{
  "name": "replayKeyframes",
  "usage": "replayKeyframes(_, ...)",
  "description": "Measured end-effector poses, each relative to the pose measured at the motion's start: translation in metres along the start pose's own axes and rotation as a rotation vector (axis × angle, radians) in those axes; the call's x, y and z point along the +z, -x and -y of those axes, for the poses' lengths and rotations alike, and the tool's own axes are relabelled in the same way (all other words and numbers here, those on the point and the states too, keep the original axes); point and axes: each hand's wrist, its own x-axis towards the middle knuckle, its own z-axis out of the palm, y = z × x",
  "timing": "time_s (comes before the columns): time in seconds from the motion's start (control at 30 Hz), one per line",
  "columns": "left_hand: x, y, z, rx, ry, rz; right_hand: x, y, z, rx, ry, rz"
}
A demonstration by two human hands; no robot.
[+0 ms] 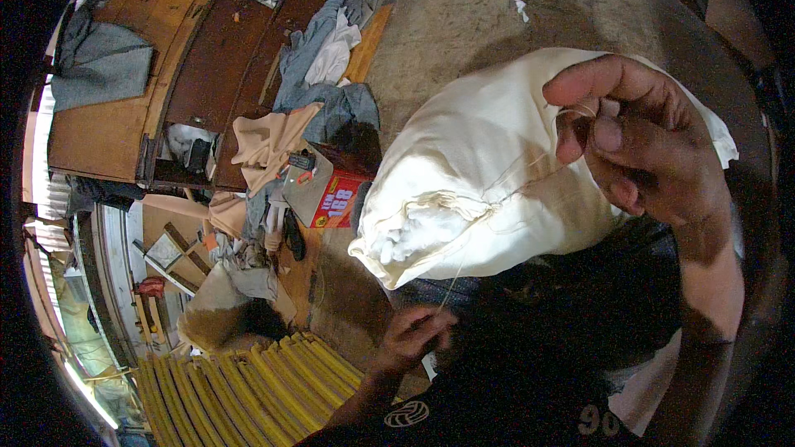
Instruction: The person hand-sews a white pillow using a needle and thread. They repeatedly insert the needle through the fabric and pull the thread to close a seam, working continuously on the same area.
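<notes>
A plump cream fabric cushion (480, 141) lies across my lap, with white fluffy stuffing (414, 230) showing in the opening at its left end. Gathered stitching runs along the edge of that opening. From the stitching a pale thread (523, 172) stretches up to my right hand (654, 136), which is raised over the cushion with thumb and fingers pinched on it. Whether a needle is also in that pinch is too small to tell. Below the opening, my left hand (416, 335) is closed on a thin strand of thread that slants down from the cushion.
A red-and-grey box (338, 199) stands left of the cushion, with peach cloth (267, 139) beside it. Grey and white fabric (335, 54) is heaped beyond. Yellow ridged strips (240, 393) lie at lower left. A wooden cabinet (99, 136) stands far left.
</notes>
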Motion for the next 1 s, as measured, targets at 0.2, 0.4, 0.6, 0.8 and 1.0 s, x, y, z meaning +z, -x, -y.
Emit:
replayKeyframes(0.2, -0.124, 0.058, 0.225, -0.132, 1.069, 0.159, 0.014, -0.001, 0.005, 0.207, 0.086, 0.052)
replayKeyframes(0.4, -0.142, 0.096, 0.305, -0.598, 0.754, -0.254, 0.02, 0.004, -0.024, -0.098, 0.86, 0.113)
replayKeyframes(0.6, -0.194, 0.126, 0.391, -0.629, 0.628, 0.233, 0.004, 0.004, -0.036, -0.214, 1.527, 0.134)
replayKeyframes(0.8, -0.207, 0.12, 0.447, -0.778, -0.068, -0.13, -0.005, 0.009, -0.05, -0.31, 1.634, 0.033)
replayKeyframes(1.0, -0.169, 0.06, 0.311, -0.226, -1.411, -0.252, -0.001, -0.005, -0.039, -0.323, 1.43, 0.005)
